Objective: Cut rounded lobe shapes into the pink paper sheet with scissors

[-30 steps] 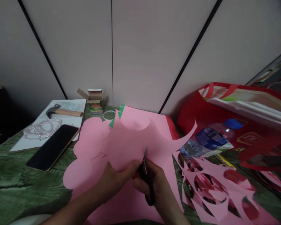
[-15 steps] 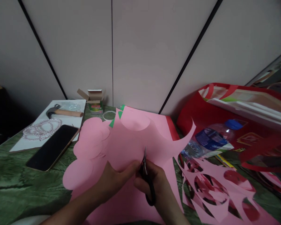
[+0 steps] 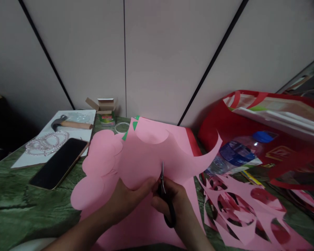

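My right hand (image 3: 174,200) is closed around the black handles of a pair of scissors (image 3: 162,186), their blades pointing away from me on a sheet of pink paper (image 3: 143,158). The sheet has curved cut edges and a thin pointed strip curling up at the right. My left hand (image 3: 132,197) pinches the near edge of this sheet, thumb on top, just left of the blades. Beneath lie more pink sheets (image 3: 136,230). Several round pink paper cutouts (image 3: 99,151) overlap in a pile left of the sheet.
On the left are a black phone (image 3: 59,164), a bead string (image 3: 45,143) and a hammer (image 3: 72,123) on white paper. A small open box (image 3: 107,116) stands near the wall. At right are pink paper offcuts (image 3: 240,212), a plastic bottle (image 3: 238,151) and a red bag (image 3: 251,125).
The scissors and both hands stay at nearly the same spot on the pink paper. The curled strip at the right has shifted slightly rightward, and the view has moved a little.
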### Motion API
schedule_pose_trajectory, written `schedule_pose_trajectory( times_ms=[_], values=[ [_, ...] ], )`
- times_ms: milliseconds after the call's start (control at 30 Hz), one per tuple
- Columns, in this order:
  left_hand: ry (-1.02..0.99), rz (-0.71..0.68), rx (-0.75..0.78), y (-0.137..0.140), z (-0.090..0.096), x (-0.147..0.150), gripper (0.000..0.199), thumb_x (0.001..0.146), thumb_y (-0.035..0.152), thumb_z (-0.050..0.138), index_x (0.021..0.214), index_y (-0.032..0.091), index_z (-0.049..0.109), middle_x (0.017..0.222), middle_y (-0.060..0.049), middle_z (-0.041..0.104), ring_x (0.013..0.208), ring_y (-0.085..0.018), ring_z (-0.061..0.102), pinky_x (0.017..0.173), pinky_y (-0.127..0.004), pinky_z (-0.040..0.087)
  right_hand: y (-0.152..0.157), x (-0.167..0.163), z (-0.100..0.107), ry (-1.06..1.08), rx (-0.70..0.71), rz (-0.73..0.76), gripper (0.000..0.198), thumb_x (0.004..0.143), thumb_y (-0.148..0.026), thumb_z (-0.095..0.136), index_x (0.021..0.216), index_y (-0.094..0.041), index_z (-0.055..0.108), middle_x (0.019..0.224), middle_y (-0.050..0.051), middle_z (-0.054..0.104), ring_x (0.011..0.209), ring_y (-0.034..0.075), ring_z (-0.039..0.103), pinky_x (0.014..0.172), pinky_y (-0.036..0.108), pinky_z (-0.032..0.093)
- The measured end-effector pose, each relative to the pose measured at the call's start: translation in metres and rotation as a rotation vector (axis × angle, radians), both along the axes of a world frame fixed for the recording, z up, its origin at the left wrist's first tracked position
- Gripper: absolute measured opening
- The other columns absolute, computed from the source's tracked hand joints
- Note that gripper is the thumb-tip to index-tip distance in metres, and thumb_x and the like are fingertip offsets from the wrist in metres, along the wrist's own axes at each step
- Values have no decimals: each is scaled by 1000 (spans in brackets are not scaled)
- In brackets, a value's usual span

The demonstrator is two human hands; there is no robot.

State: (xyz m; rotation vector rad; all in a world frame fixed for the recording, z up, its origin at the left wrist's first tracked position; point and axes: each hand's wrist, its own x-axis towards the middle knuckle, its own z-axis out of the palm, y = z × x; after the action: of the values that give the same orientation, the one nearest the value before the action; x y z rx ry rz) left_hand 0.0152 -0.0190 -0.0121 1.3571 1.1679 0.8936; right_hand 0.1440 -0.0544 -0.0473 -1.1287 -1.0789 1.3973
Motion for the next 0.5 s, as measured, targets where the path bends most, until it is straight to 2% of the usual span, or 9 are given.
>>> schedule_pose_trajectory(
  times_ms=[167,267,500],
  values=[
    [14,-44,35,1,2,-1,12,71,24,55,62,19,60,67,-1,67,69,-18,62,65,-27,50,0,0,3,-15,-13,-6,27,58,-32,70,62,-17,49,51,-6,41,47,8,33,44,20,26],
    [19,-34,59,2,1,-2,8,72,24,55,67,19,60,70,-1,66,71,-17,62,66,-27,50,0,0,2,-21,-21,-4,25,59,-30,70,63,-17,49,51,-6,42,47,8,34,44,20,25],
    [-10,-8,144,4,-16,-4,10,74,27,56,74,19,60,75,-1,66,73,-16,61,66,-25,49,-1,0,2,-20,-37,-20,21,58,-25,70,61,-17,51,51,-6,44,46,8,35,43,21,25]
  ],
)
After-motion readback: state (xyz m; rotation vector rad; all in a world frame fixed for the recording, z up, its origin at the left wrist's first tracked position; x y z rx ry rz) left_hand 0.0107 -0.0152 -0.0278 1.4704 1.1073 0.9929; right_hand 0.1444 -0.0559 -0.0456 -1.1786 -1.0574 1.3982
